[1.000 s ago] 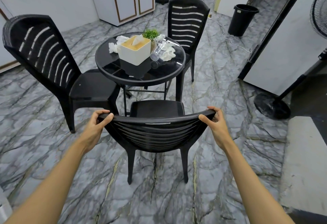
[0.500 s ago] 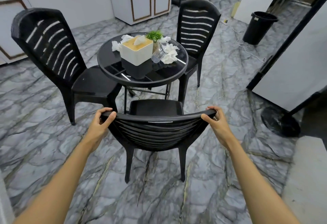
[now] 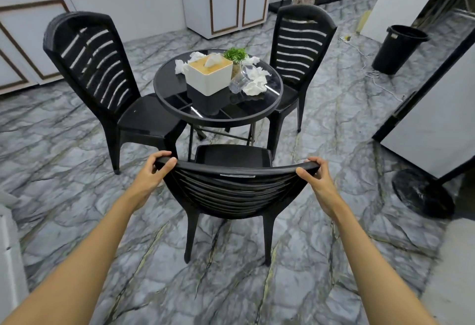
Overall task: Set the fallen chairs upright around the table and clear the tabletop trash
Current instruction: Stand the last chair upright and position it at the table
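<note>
- Left hand (image 3: 151,175) and right hand (image 3: 318,180) both clamp the near black slatted plastic chair (image 3: 235,188) by its top rail.
- Cream square tissue box (image 3: 208,76) holds a white tissue (image 3: 212,60) poking up.
- Black round bin (image 3: 397,48): contents unseen.

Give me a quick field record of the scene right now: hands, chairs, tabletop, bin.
left hand: grip shut on top rail of near chair
right hand: grip shut on same rail, other end
near chair: upright, seat facing the table
left chair: upright at table
far chair: upright at table
fallen chairs: none visible
tabletop: tissue box, small plant, clear cup on its side, crumpled tissues
trash bin: on floor, far right
</note>
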